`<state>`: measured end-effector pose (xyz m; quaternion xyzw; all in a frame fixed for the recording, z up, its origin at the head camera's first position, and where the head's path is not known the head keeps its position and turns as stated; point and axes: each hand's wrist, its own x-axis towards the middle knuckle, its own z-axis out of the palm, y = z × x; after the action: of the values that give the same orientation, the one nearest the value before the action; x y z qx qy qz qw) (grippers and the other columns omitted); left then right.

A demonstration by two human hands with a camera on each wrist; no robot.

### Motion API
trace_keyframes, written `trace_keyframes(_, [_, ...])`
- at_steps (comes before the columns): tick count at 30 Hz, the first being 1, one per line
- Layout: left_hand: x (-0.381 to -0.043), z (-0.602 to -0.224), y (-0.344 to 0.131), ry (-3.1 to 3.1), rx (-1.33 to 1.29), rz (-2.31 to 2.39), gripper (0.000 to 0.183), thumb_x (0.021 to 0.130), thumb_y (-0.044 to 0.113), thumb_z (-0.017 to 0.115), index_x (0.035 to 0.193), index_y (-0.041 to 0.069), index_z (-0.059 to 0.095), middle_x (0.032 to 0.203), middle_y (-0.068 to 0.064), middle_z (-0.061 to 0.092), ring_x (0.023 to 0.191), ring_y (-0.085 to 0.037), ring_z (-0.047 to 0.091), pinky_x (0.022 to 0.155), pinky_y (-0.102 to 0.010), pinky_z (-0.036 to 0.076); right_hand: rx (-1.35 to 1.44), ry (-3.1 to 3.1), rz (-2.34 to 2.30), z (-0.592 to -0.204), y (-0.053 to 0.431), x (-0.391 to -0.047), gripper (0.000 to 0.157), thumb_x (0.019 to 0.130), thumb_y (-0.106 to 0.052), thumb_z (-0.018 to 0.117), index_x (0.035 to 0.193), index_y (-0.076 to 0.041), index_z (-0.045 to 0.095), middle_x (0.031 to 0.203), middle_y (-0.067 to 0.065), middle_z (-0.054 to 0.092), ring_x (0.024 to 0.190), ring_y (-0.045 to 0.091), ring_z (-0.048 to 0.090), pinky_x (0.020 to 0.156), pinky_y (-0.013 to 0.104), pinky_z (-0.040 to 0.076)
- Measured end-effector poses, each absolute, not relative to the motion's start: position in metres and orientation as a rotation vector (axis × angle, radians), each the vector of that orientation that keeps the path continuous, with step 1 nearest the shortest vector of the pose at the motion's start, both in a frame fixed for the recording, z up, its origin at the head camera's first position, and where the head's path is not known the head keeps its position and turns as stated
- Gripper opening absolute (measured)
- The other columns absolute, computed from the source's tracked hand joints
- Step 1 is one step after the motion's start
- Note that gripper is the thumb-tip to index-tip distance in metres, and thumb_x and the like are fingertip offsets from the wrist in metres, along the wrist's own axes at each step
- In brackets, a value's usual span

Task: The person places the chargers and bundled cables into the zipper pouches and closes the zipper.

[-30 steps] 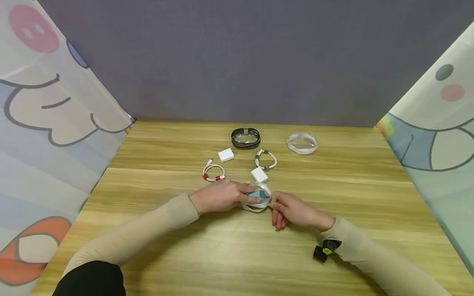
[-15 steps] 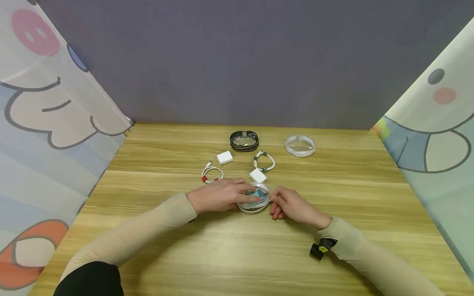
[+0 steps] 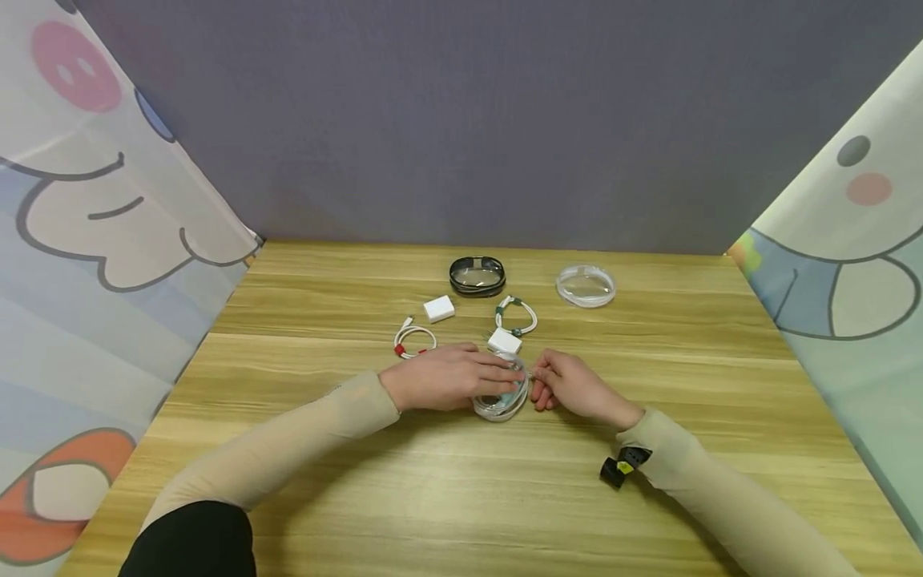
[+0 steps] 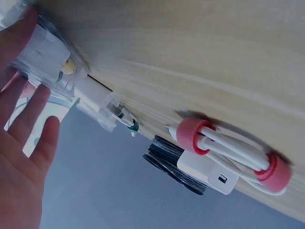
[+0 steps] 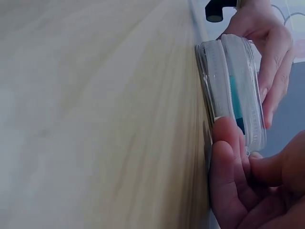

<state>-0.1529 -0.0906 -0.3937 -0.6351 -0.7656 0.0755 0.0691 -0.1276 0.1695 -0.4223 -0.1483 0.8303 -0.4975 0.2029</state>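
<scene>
On the table [image 3: 447,489], just beside the nearer white charger [image 3: 505,341], sits a clear round pouch [image 5: 243,81]. Left hand [image 3: 449,377] lies across its top, fingers fairly straight; right hand [image 3: 577,388] pinches what looks like the zipper pull [image 5: 248,152] at the right edge. I'd guess zipping's underway, so the next tug needs the pouch steady.

Your head camera looks forward and down from above your left hand [image 3: 443,378] and right hand [image 3: 574,388]; each wrist camera faces low along the tabletop [image 3: 461,489], close to its hand. Head and right-wrist views share the clear case [image 5: 238,71].
</scene>
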Motion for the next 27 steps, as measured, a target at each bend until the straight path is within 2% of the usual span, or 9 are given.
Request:
trace_keyframes(4, [-0.151, -0.393, -0.09, -2.333, -1.887, 0.208, 0.073, 0.085, 0.034, 0.079, 0.15, 0.025, 0.047, 0.157, 0.01, 0.038, 0.136, -0.015, 0.045, 0.099, -0.038, 0.045, -0.48, 2.362, -1.319, -0.422, 0.174, -0.125, 0.017, 0.106, -0.003, 0.042, 0.096, 0.004, 0.054, 0.076, 0.009, 0.065, 0.063, 0.022, 0.065, 0.056, 0.032, 0.055])
trace_keyframes(11, [-0.15, -0.395, -0.087, -2.302, -1.857, 0.199, 0.066, 0.086, 0.031, 0.078, 0.146, 0.026, 0.053, 0.155, 0.009, 0.041, 0.127, -0.017, 0.054, 0.083, -0.03, 0.052, -0.592, 2.322, -1.257, -0.42, 0.176, -0.113, 0.018, 0.106, -0.003, 0.042, 0.094, 0.003, 0.054, 0.074, 0.005, 0.066, 0.061, 0.02, 0.066, 0.054, 0.032, 0.054])
trace_keyframes(22, [-0.147, -0.397, -0.079, -2.301, -1.785, 0.202, 0.07, 0.081, 0.04, 0.081, 0.145, 0.027, 0.055, 0.152, 0.01, 0.045, 0.113, -0.015, 0.057, 0.067, -0.028, 0.052, -0.646, 2.094, -1.328, -0.422, 0.162, -0.091, 0.02, 0.107, -0.004, 0.039, 0.097, 0.004, 0.055, 0.076, 0.007, 0.068, 0.064, 0.022, 0.068, 0.057, 0.034, 0.057])
trace_keyframes(27, [-0.145, -0.399, -0.078, -2.36, -1.744, 0.249, 0.077, 0.079, 0.045, 0.083, 0.146, 0.025, 0.052, 0.153, 0.008, 0.044, 0.113, -0.017, 0.055, 0.068, -0.028, 0.053, -0.587, 2.094, -1.369, -0.426, 0.164, -0.091, 0.02, 0.107, -0.005, 0.04, 0.096, 0.005, 0.055, 0.076, 0.008, 0.068, 0.063, 0.022, 0.068, 0.056, 0.033, 0.057])
